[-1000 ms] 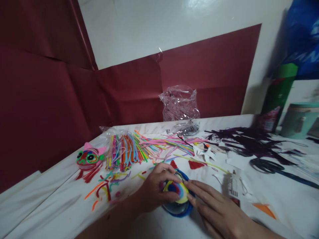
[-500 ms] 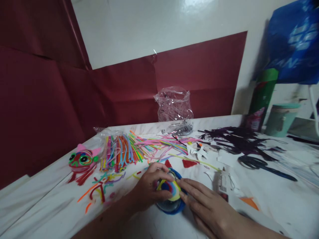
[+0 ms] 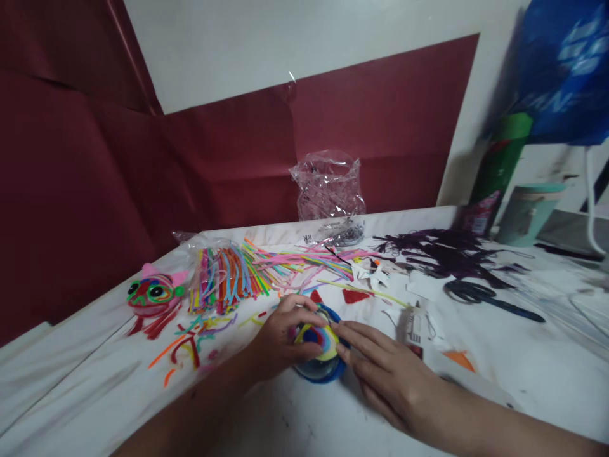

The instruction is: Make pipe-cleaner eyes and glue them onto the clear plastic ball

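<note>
A flat round coil of fuzzy pipe cleaner (image 3: 327, 339), yellow outside with blue, red and pale rings, lies over a round, clear-looking piece with a blue fuzzy rim (image 3: 328, 379). My left hand (image 3: 285, 330) curls around the coil's left side, thumb across its face and fingers over the top. From the right, my right hand (image 3: 385, 365) closes on the coil's edge with its fingertips; the other fingers lie nearly straight together. The hands partly cover both round pieces. Just beyond them are red fuzzy triangles (image 3: 356, 296).
A pink cat-like pipe-cleaner face (image 3: 155, 292) lies left, near bundled coloured pipe cleaners (image 3: 231, 279) and cut scraps (image 3: 190, 352). Black scissors (image 3: 492, 301), dark purple strands (image 3: 442, 254) and a white glue gun (image 3: 419, 327) lie right. A clear plastic bag (image 3: 330, 190) stands behind.
The whole view has shifted, so the table and hands sit slightly higher in the picture. Both hands keep the same hold on the coil.
</note>
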{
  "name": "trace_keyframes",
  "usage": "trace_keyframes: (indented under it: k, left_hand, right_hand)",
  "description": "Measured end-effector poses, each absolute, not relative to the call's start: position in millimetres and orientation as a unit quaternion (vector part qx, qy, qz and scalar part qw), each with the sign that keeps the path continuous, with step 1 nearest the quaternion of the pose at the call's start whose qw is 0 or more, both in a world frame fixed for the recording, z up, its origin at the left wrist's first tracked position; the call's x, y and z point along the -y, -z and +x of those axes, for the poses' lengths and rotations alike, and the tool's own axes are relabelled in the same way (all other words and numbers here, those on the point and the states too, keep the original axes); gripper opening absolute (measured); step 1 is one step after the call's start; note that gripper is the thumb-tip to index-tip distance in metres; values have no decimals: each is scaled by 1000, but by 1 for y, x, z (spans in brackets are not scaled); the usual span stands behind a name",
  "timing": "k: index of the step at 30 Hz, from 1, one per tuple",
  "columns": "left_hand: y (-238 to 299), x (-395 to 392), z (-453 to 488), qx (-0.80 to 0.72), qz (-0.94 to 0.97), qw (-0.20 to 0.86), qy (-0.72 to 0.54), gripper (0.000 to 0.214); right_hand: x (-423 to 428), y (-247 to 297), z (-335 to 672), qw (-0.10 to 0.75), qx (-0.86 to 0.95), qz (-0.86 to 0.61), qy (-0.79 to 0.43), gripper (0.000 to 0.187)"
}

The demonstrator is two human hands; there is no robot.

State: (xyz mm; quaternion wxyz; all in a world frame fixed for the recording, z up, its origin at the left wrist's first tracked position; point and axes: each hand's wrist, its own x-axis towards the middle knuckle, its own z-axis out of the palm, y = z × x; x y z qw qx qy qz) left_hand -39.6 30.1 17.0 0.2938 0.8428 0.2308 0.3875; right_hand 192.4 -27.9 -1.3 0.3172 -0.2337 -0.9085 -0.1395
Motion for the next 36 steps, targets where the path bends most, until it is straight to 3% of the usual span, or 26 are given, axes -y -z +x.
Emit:
trace_keyframes:
  k: [8, 15, 19, 20, 25, 30, 36]
  left_hand:
    - [-17, -31, -41, -228, 842, 306, -381, 32]
    - [-21, -33, -42, -239, 848, 293, -372, 34]
    - [-22, -32, -43, -243, 844, 299, -374, 34]
    - [-22, -32, -43, -244, 843, 300, -374, 34]
    - [-21, -34, -44, -262, 836, 312, -367, 37]
    - [-21, -34, -44, -267, 834, 314, -367, 38]
    - [-22, -33, -42, -257, 835, 311, -375, 37]
  right_hand:
    - [27, 2, 192, 335, 909, -224, 102, 40]
    - [25, -4, 194, 466, 849, -250, -13, 42]
    - [23, -4, 193, 492, 808, -318, -64, 13]
    - [23, -3, 193, 493, 796, -344, -77, 8]
    - [18, -1, 194, 472, 774, -409, -105, 21]
    - [17, -1, 194, 455, 826, -328, -63, 13]
    - [17, 5, 193, 379, 898, -215, 56, 37]
